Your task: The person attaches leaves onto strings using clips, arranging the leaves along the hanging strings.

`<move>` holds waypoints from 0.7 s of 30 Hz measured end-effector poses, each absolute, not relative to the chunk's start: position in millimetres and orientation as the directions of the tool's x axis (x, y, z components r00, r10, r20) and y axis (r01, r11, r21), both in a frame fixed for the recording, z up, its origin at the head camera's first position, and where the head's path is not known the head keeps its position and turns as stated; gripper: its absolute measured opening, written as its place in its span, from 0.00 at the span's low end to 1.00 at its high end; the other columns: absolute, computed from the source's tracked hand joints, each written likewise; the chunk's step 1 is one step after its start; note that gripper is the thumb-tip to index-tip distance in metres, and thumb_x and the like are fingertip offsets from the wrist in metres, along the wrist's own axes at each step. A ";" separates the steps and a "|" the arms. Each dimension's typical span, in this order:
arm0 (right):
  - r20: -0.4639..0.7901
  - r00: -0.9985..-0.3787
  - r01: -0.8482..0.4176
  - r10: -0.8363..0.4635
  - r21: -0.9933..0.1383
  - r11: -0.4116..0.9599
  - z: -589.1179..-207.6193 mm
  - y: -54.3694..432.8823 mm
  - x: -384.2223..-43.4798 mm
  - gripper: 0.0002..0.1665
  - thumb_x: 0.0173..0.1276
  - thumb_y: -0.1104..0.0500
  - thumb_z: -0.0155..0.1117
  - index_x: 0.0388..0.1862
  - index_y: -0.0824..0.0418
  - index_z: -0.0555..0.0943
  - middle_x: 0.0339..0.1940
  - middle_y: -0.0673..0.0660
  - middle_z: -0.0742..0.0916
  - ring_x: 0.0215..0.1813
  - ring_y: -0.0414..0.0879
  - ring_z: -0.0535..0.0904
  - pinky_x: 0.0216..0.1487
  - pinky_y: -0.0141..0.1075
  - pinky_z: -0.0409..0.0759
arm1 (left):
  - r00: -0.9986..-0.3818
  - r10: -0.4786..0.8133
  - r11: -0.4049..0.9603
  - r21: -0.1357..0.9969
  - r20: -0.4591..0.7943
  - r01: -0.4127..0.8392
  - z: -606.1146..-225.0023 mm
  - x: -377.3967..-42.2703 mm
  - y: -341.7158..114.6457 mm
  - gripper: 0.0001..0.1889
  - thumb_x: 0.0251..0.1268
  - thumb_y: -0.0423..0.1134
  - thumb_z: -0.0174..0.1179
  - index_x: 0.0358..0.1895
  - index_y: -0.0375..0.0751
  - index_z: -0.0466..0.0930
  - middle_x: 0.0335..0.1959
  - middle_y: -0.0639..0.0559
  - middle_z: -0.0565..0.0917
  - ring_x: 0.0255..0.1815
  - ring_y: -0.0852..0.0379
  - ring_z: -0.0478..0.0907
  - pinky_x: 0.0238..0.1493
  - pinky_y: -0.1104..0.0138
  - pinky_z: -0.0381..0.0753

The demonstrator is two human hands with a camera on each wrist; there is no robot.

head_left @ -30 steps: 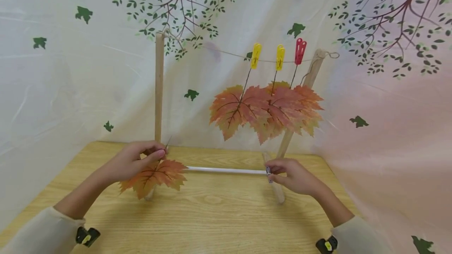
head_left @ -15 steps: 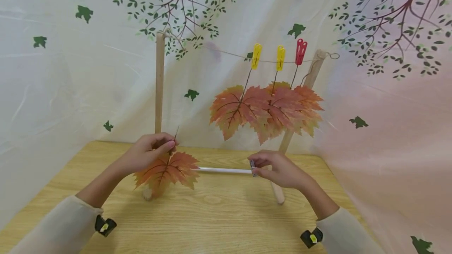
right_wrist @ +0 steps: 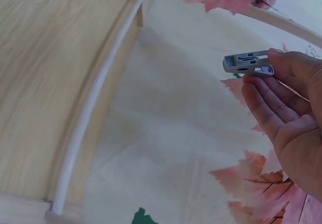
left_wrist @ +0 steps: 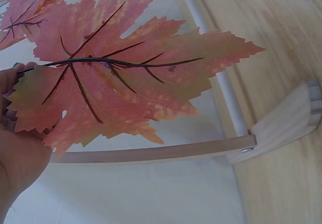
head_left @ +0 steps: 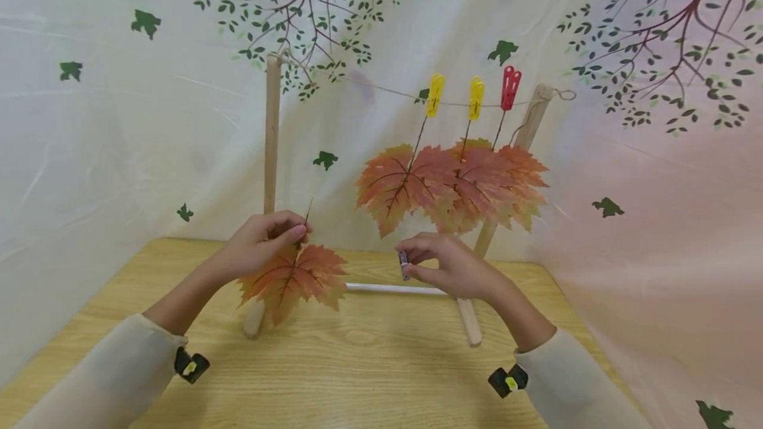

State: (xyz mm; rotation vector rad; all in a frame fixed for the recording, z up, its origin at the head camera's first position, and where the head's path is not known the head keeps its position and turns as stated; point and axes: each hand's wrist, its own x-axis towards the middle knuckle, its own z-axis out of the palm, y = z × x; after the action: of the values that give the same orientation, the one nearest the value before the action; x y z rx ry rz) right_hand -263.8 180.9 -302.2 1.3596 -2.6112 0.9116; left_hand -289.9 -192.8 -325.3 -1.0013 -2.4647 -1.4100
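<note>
My left hand [head_left: 265, 243] pinches the thin dark stem of an orange-red artificial maple leaf [head_left: 298, 280], whose blade hangs below the fingers. In the left wrist view this leaf [left_wrist: 115, 68] spreads out broadly, its dark veins showing. My right hand [head_left: 450, 263] pinches a grey clothespin [right_wrist: 246, 63] between thumb and fingers, held above the white rod [head_left: 393, 288]. Higher up, a string [head_left: 387, 90] carries a yellow clothespin [head_left: 435, 95], another yellow clothespin [head_left: 475, 98] and a red clothespin [head_left: 509, 88]. From them hang similar leaves [head_left: 405, 181], overlapping one another.
A left wooden post [head_left: 271, 131] and a leaning right wooden post [head_left: 532, 118] hold the string's ends. The white rod joins them low down, over the wooden table [head_left: 357, 363]. Behind stands a pale curtain [head_left: 208, 118] printed with branches and green leaves.
My left hand has risen and moved right with the leaf. My right hand has moved left and up with the grey clothespin, away from the right post's foot.
</note>
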 end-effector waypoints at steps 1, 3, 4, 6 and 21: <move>0.314 -0.609 -0.767 -0.729 -0.468 0.439 -299.0 179.0 -263.8 0.20 0.73 0.61 0.68 0.62 0.64 0.81 0.47 0.51 0.87 0.51 0.43 0.86 0.56 0.43 0.83 | -0.769 0.483 0.341 0.720 0.418 0.605 -323.1 -290.4 -191.1 0.09 0.81 0.36 0.54 0.50 0.38 0.83 0.42 0.47 0.86 0.44 0.52 0.83 0.47 0.67 0.84; 0.321 -0.606 -0.772 -0.728 -0.461 0.438 -292.4 175.4 -263.5 0.20 0.73 0.61 0.68 0.62 0.63 0.81 0.47 0.50 0.88 0.51 0.42 0.86 0.56 0.42 0.83 | -0.765 0.488 0.336 0.718 0.420 0.609 -318.2 -291.8 -188.3 0.10 0.81 0.37 0.54 0.51 0.38 0.83 0.42 0.47 0.86 0.46 0.49 0.83 0.48 0.67 0.84; 0.325 -0.605 -0.773 -0.727 -0.460 0.437 -289.0 173.6 -263.5 0.20 0.73 0.61 0.68 0.62 0.63 0.81 0.46 0.49 0.88 0.51 0.42 0.86 0.56 0.42 0.83 | -0.762 0.491 0.335 0.716 0.423 0.613 -315.8 -292.7 -186.9 0.10 0.81 0.37 0.54 0.51 0.38 0.83 0.43 0.47 0.86 0.46 0.49 0.83 0.48 0.67 0.84; 0.333 -0.601 -0.776 -0.726 -0.459 0.432 -281.9 170.2 -263.7 0.20 0.73 0.61 0.68 0.62 0.63 0.81 0.45 0.49 0.88 0.50 0.41 0.86 0.56 0.42 0.83 | -0.756 0.495 0.331 0.712 0.428 0.619 -310.0 -294.1 -184.3 0.10 0.81 0.37 0.54 0.51 0.38 0.83 0.43 0.46 0.86 0.47 0.48 0.84 0.49 0.67 0.84; 0.437 -0.551 -0.824 -0.711 -0.416 0.384 -225.1 151.4 -269.8 0.22 0.71 0.64 0.70 0.62 0.68 0.81 0.47 0.54 0.89 0.49 0.43 0.87 0.54 0.40 0.84 | -0.723 0.478 0.312 0.673 0.499 0.670 -272.3 -302.8 -171.1 0.11 0.81 0.37 0.53 0.52 0.35 0.82 0.44 0.42 0.86 0.46 0.47 0.82 0.48 0.70 0.81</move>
State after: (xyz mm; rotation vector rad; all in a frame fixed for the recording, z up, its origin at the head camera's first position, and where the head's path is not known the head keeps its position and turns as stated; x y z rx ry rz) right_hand -269.8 151.4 -225.1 1.3776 -2.4523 0.9028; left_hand -302.8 -171.1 -272.3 -1.0542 -2.3692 -1.3725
